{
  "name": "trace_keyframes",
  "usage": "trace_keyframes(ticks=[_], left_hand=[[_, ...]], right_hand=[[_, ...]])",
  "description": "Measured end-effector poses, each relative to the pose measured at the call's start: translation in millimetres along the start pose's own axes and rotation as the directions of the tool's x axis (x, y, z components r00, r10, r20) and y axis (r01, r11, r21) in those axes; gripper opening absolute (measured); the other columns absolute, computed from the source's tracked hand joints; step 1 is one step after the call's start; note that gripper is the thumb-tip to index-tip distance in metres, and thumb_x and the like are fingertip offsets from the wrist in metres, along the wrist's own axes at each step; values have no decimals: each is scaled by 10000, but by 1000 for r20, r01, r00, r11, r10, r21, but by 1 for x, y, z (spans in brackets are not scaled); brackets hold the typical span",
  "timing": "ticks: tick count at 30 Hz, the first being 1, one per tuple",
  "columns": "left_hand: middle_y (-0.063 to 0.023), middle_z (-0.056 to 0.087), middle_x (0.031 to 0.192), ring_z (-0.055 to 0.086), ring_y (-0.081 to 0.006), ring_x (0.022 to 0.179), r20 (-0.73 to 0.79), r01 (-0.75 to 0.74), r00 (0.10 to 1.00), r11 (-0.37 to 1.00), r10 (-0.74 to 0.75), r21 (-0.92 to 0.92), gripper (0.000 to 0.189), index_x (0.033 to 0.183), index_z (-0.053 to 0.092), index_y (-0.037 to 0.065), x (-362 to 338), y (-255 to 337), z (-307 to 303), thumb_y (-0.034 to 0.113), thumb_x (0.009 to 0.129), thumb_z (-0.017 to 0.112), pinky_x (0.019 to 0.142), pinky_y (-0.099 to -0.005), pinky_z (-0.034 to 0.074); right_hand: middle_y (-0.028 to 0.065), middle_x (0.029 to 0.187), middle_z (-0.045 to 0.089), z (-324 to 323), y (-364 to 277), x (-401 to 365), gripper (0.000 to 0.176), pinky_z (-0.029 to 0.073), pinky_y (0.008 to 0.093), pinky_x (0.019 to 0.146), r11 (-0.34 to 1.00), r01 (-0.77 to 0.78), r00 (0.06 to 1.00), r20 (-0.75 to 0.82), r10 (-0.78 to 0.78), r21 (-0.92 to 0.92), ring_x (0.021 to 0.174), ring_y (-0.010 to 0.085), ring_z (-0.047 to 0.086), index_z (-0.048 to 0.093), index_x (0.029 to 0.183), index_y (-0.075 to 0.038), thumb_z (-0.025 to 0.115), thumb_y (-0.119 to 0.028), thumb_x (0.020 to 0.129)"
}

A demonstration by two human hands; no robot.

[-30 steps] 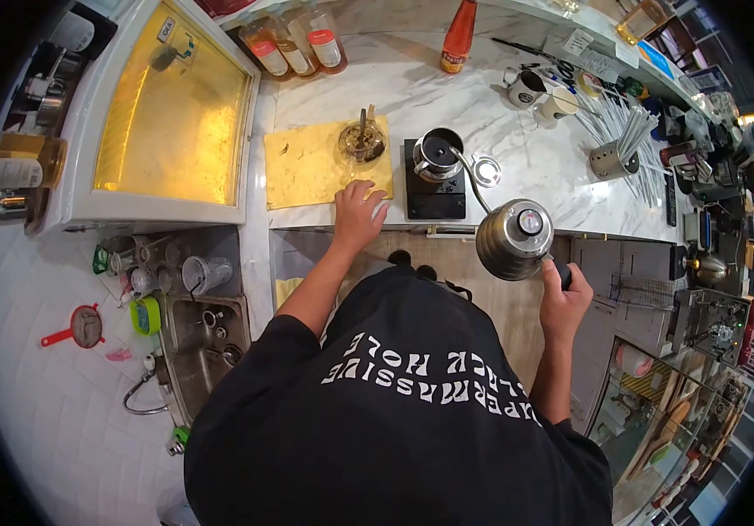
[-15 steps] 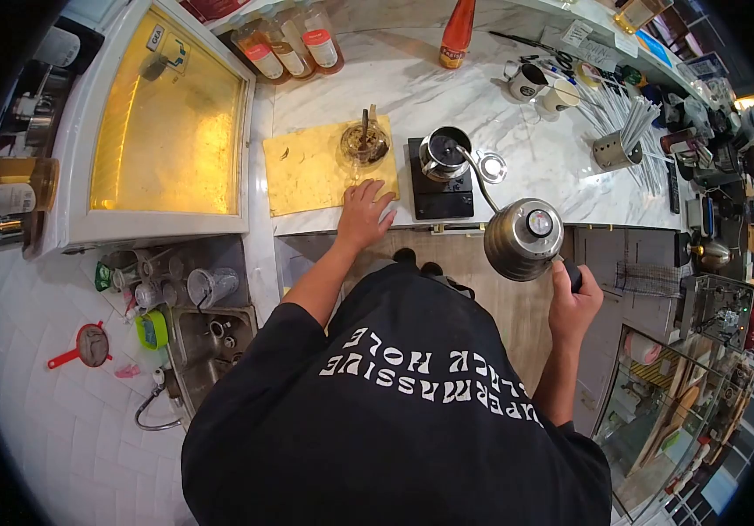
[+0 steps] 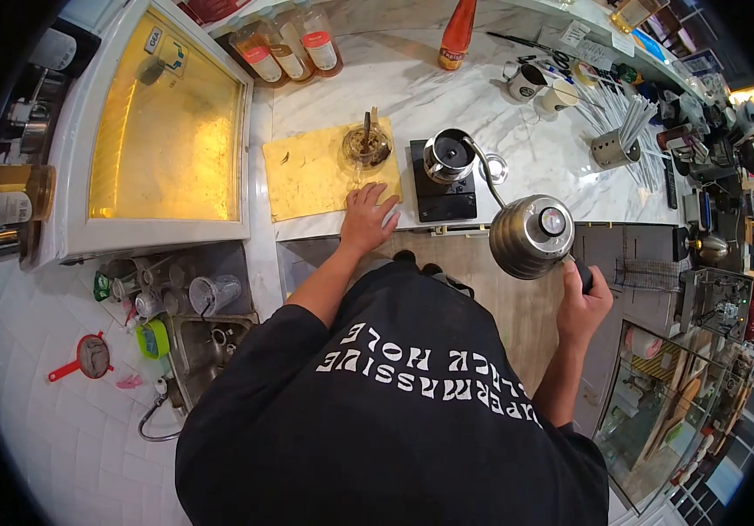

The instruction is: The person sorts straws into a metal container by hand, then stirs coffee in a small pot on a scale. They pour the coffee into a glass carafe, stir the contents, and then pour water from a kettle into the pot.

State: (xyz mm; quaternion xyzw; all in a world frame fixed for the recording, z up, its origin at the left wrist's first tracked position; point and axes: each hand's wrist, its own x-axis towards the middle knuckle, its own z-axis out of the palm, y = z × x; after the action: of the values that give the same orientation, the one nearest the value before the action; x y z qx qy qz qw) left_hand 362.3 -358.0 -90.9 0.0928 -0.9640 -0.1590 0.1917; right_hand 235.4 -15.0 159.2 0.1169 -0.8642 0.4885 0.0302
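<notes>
My right hand (image 3: 584, 305) is closed around the dark handle of a steel gooseneck kettle (image 3: 522, 250) with a round dial on its lid. The kettle hangs in front of the counter edge, its thin spout reaching over a round steel vessel (image 3: 431, 165) with dark contents. That vessel stands on a flat black scale (image 3: 445, 207). My left hand (image 3: 368, 221) lies with fingers spread at the front edge of a yellow cloth (image 3: 302, 180), holding nothing. Just beyond its fingertips is a clear glass bowl (image 3: 355, 159) with dark brown bits and upright utensils.
A round metal lid (image 3: 497, 168) lies right of the scale. Farther back stand a red bottle (image 3: 456, 39), several labelled bottles (image 3: 320, 51) and two cups (image 3: 526, 83). A steel holder (image 3: 615, 149) with white straws is at right. A sink (image 3: 193, 351) is at lower left.
The kettle and my right hand have shifted slightly to the right, and the spout tip now sits nearer the vessel's back right rim. My left hand stays almost in place.
</notes>
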Motion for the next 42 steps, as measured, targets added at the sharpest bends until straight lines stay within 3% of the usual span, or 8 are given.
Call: trace_keyframes(ticks=[15, 30, 42], left_hand=[[-141, 592, 1369, 510, -339, 1324, -22, 5, 1000, 1000, -6, -22, 355, 1189, 728, 158, 0, 0, -1, 318, 872, 748, 1082, -524, 371], [-139, 593, 1359, 511, -341, 1323, -24, -3, 1000, 1000, 3, -12, 373, 1197, 718, 144, 0, -1, 1, 317, 868, 755, 1076, -532, 379], [-143, 596, 1361, 506, -348, 1326, -3, 7, 1000, 1000, -7, -17, 378, 1207, 716, 145, 0, -1, -2, 322, 875, 752, 1077, -527, 384]], right_hand=[[-59, 663, 476, -4, 3, -7, 314, 329, 258, 552, 1000, -22, 998, -56, 21, -11, 637, 51, 404, 578, 734, -2, 784, -141, 926], [-34, 645, 473, -2, 5, -10, 325, 341, 271, 542, 997, 51, 998, -16, -52, -58, 622, 65, 415, 583, 738, 7, 792, -157, 926], [-62, 666, 457, 5, 7, -1, 319, 309, 254, 550, 999, -32, 999, -18, 33, 8, 638, 50, 389, 581, 741, 0, 788, -149, 932]])
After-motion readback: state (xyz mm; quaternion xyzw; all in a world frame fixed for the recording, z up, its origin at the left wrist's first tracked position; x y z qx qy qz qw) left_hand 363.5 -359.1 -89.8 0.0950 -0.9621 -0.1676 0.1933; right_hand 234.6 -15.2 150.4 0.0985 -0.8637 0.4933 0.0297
